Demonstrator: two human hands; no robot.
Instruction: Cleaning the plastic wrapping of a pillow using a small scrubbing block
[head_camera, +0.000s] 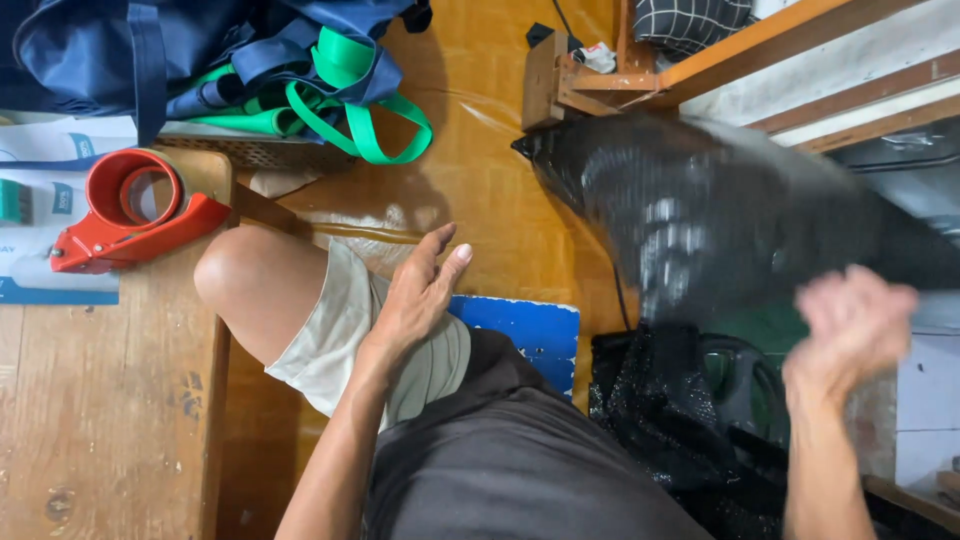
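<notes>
Head camera looks straight down on a seated person: one bare knee (235, 275) in pale shorts, a dark shirt below it, and two hands spread well apart. Left hand (420, 290) rests loose over the thigh, fingers relaxed and slightly lifted, gripping nothing. Right hand (850, 325) is smeared by motion at the far right; it is raised just below the black mesh bag (700, 215), and whether it pinches the mesh or only brushes it I cannot tell. That bag is the one thing in play: a single blurred, dark netted bundle whose long axis runs from the wooden frame (590, 80) at upper middle down and rightward toward the right hand, so it lies up and to the left of that hand and well to the right of the left one. Clearly the right hand is the nearer. More black netting (660, 410) lies heaped beneath it beside the person's hip. Counting the rest: one red tape dispenser (125, 210) on the wooden bench (100, 400) at left, one navy bag with green straps (330, 90) at top, and one blue board (530, 335) on the floor by the thigh.
</notes>
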